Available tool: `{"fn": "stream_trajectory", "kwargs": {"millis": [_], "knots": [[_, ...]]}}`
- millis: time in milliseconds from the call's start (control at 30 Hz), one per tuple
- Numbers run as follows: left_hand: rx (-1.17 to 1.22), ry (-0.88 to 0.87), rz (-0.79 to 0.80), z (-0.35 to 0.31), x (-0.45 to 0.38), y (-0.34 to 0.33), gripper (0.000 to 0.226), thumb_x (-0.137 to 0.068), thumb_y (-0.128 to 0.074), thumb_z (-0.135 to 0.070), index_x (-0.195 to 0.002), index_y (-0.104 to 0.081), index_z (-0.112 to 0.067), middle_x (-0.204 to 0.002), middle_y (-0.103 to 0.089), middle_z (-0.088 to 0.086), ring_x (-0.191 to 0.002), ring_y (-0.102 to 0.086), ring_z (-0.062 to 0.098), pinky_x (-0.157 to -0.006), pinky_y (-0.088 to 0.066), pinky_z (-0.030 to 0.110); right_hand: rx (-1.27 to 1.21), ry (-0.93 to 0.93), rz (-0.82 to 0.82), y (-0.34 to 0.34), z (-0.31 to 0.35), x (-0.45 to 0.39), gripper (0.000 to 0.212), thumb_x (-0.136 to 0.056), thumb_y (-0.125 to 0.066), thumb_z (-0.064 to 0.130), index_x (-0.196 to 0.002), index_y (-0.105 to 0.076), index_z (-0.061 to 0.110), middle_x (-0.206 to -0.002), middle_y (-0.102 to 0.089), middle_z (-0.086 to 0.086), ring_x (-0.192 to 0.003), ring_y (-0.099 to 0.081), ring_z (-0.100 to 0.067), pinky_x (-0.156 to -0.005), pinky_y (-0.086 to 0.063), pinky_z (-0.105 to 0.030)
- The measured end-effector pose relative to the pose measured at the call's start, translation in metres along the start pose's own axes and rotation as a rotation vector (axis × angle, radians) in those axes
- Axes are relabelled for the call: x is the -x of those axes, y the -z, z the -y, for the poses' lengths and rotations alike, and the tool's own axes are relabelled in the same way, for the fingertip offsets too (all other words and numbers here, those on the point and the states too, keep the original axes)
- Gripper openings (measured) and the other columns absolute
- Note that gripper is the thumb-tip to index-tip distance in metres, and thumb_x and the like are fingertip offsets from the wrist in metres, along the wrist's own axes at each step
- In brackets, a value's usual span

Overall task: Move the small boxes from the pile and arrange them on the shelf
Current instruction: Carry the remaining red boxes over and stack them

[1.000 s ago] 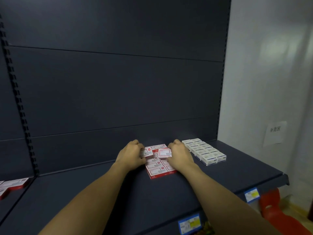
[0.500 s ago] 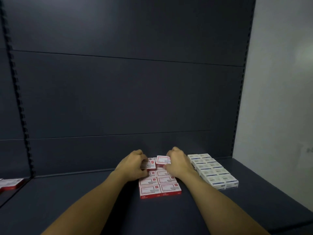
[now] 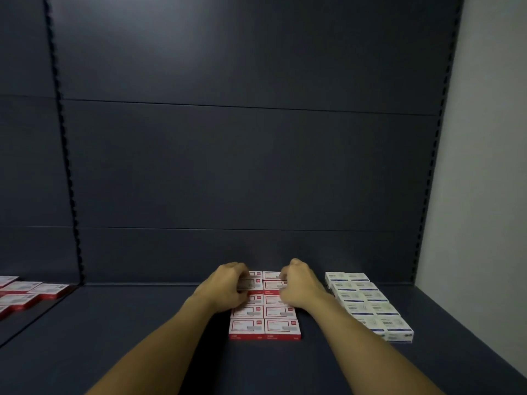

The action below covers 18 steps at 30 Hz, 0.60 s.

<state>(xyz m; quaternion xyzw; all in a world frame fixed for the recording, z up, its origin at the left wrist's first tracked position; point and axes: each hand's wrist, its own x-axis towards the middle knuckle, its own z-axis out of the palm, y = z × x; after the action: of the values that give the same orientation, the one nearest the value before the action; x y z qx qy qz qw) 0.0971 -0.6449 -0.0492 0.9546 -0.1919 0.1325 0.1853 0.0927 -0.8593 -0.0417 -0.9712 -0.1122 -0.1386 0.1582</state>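
A block of small red-and-white boxes (image 3: 265,326) lies two wide on the dark shelf (image 3: 128,323), running toward the back panel. My left hand (image 3: 225,286) is at the far left of the block, its fingers curled round one red box (image 3: 249,284). At the far right of the block, the curled fingers of my right hand (image 3: 301,283) hold another red box (image 3: 272,285). Both held boxes sit low, level with the back rows. The hands hide the boxes under them.
A double row of white boxes (image 3: 368,306) lies just right of my right forearm. More red boxes (image 3: 25,292) lie on the neighbouring shelf at the far left. The dark back panel (image 3: 256,166) rises behind; a pale wall (image 3: 484,166) bounds the right.
Both hands have lowered their red boxes toward the back of the block and moved slightly forward. The view has shifted, so the shelf's front edge is out of frame.
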Motion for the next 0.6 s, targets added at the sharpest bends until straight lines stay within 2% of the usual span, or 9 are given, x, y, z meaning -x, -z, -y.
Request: {"fn": "stream_trajectory", "kwargs": {"millis": [200,400,600], "knots": [[0.007,-0.031,-0.019,0.003,0.002,-0.001,0.034,-0.086,-0.072,-0.029,-0.117,-0.061,-0.023,-0.115,-0.052,-0.011,-0.100,-0.056,0.008,-0.089,-0.052,0.023,-0.040,-0.028,-0.013,0.002,-0.006,0.003,0.024,-0.084,-0.071,0.015,-0.107,-0.069,0.013,-0.107,-0.048,0.002,-0.091,-0.054,-0.015,-0.074,-0.047,-0.025],[0.037,-0.007,-0.011,0.010,0.003,-0.004,0.035,-0.085,-0.073,-0.036,-0.117,-0.062,-0.027,-0.118,-0.049,-0.011,-0.108,-0.051,0.008,-0.094,-0.049,0.024,-0.071,-0.037,-0.025,-0.004,-0.007,0.008,0.031,-0.086,-0.073,0.023,-0.116,-0.069,0.016,-0.114,-0.056,0.001,-0.090,-0.053,-0.011,-0.070,-0.040,-0.020],[0.100,0.067,-0.039,0.011,0.001,-0.008,0.037,-0.083,-0.076,-0.031,-0.116,-0.061,-0.025,-0.114,-0.049,-0.011,-0.101,-0.055,0.008,-0.084,-0.048,0.017,-0.088,-0.099,-0.037,-0.006,0.001,0.010,0.024,-0.088,-0.073,0.020,-0.110,-0.070,0.013,-0.111,-0.061,-0.001,-0.090,-0.060,-0.013,-0.068,-0.048,-0.022]]}}
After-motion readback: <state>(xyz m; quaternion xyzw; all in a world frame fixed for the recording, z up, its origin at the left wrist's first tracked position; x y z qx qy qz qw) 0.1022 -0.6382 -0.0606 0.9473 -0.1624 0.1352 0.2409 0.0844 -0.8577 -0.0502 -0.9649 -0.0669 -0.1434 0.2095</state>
